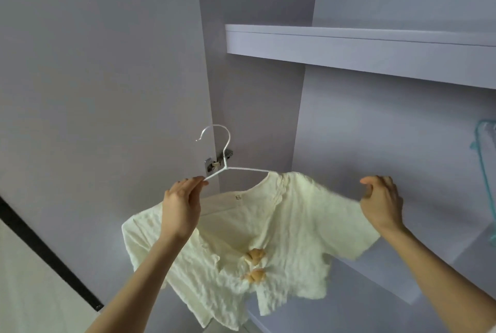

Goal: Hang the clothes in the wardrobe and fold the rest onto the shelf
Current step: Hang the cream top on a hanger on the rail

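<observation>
Door hardware and a dark strip

A metal hinge (218, 162) sits on the door edge at centre; a black strip (48, 257) runs diagonally at near left, ending beside a screw (98, 307).

Pale shelf (375, 50) up top; nothing visible on it.

There is just the one view, taken from the person's head. It looks forward and slightly upward into the open wardrobe (268, 23), close in, with the shelf (375, 48) above eye line. Both forearms reach in from the bottom edge, and wide-angle bending curves the straight edges.
</observation>
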